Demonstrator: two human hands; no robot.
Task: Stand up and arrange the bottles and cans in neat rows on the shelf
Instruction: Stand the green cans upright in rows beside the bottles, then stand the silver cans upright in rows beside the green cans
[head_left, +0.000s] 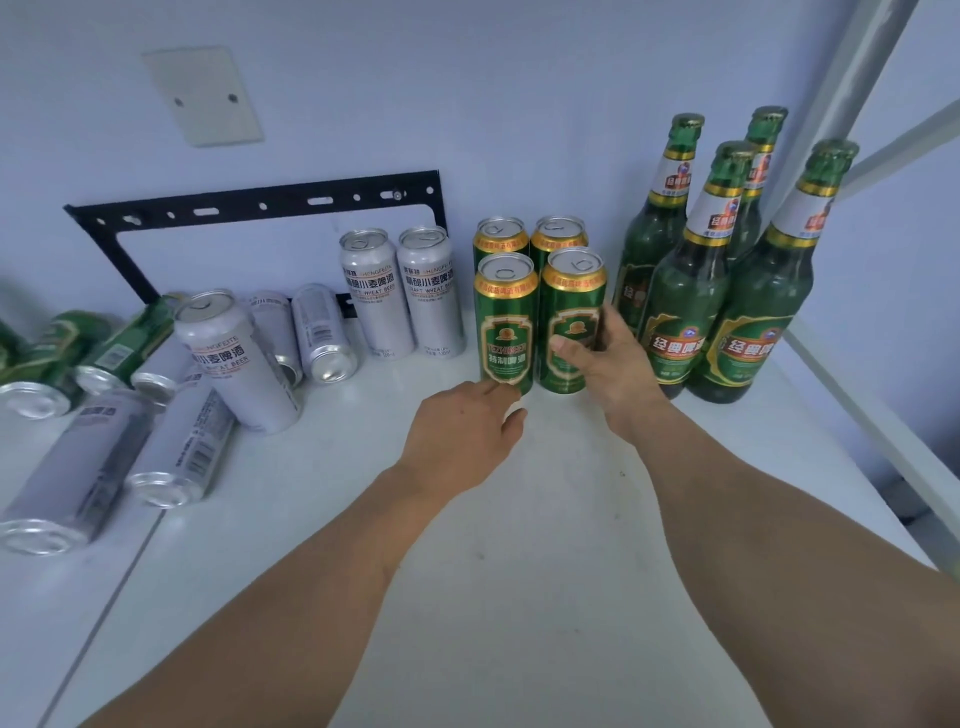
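1. On the white shelf (519, 519), four upright green glass bottles (680, 291) stand just right of the right hand (602, 364).
2. The right hand grips the front-right green-and-gold can (571, 296); the left hand's (462, 436) fingertips touch the front-left green can (506, 317), labelled "TEZHIBEER".
3. Left of both hands, silver aluminium cans (400, 291) read "WHEAT BEER"; several lie toppled.

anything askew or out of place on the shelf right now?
Yes. On the white shelf, left side, several silver wheat-beer cans and green beer cans lie on their sides in a jumble. One upright silver can stands apart, out of line with the upright silver pair at the back.
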